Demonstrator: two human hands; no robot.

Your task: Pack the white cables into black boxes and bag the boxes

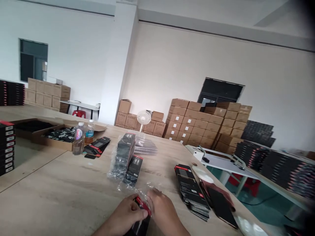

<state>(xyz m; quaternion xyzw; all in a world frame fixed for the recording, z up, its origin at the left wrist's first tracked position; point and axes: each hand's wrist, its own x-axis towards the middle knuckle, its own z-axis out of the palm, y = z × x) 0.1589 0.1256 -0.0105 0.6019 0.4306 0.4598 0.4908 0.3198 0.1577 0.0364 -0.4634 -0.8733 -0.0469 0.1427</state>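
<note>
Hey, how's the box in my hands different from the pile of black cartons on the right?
The box is a single item, while the pile has many thin cartons. The box is between your left hand and right hand; the pile lies untouched on the table. Both are black with red.

Under my fingers (140, 214), the box (142, 226) appears to be smooth coated card, though partly hidden; the wrap (140, 192) is glossy plastic film. My tabletop (49, 200) shows matt wood grain; stacked cartons (194, 121), matt cardboard
</note>
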